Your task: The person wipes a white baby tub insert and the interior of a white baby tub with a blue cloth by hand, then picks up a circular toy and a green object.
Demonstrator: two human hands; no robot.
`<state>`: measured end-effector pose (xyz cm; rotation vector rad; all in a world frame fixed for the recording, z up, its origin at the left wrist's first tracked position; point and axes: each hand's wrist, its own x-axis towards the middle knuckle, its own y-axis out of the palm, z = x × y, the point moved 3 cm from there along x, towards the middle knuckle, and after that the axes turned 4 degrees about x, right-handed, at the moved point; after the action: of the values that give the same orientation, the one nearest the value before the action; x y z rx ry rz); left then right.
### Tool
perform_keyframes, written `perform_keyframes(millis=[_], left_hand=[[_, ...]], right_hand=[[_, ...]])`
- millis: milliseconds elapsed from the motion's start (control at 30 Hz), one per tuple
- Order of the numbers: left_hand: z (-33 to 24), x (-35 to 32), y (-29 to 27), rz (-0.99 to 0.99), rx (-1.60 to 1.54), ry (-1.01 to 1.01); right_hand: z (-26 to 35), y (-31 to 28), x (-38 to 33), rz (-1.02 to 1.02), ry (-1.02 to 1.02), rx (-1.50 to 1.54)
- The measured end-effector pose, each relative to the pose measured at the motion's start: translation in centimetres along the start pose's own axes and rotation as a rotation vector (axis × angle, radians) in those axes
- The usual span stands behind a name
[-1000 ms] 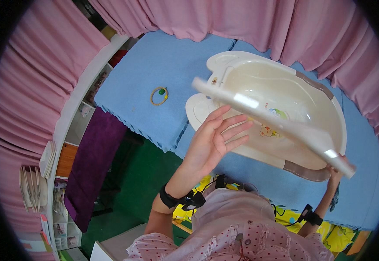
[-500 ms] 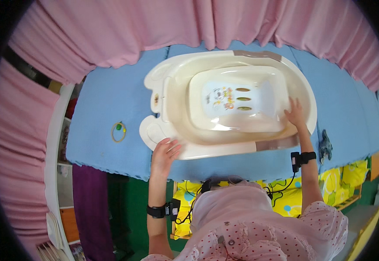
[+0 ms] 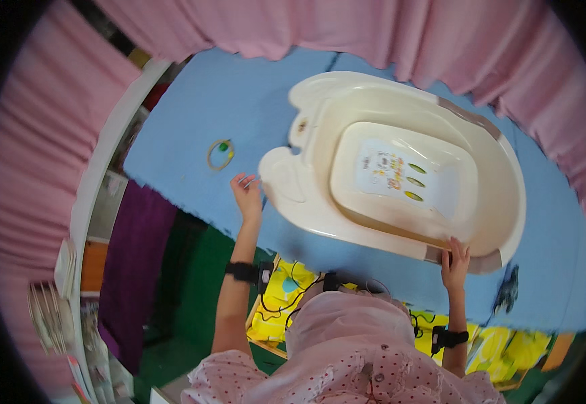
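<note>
A large cream baby bathtub with brown-grey grips lies on the blue-covered table. Inside it rests a smaller cream basin, its white bottom printed with a coloured picture and three oval green marks. My right hand is curled over the tub's near rim at the brown-grey grip, fingertips on the inner side. My left hand, fingers spread, is just off the tub's left rounded corner and holds nothing. Beyond that hand, a thin tan ring with green and yellow beads lies on the table.
Pink curtains hang along the far side and the left. A small dark grey-blue object lies right of the tub. Shelves with books stand at left. Yellow patterned cloth and purple cloth are below the table edge.
My right hand has left the inner basin's right end for the tub's near rim. The left hand has come off the tub's near-left edge. The whole view has turned.
</note>
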<state>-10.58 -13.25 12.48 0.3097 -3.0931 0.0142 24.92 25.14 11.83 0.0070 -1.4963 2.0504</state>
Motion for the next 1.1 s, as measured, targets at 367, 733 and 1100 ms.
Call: perform_keyframes(millis=[367,733,1100], left_hand=[[13.2,12.2,-11.3,0.393,1.094,-0.253],[16.6,23.7,-9.3,0.24,1.562,0.18],[15.6,29.0,-6.0,0.146,1.171,0.214]], right_hand=[[-0.2,3.4,0.6,-0.109,-0.082,-0.043],[-0.4,2.9,-0.2,-0.004,-0.011,0.018],[-0.2,3.3,1.6,-0.042,0.127,0.041]])
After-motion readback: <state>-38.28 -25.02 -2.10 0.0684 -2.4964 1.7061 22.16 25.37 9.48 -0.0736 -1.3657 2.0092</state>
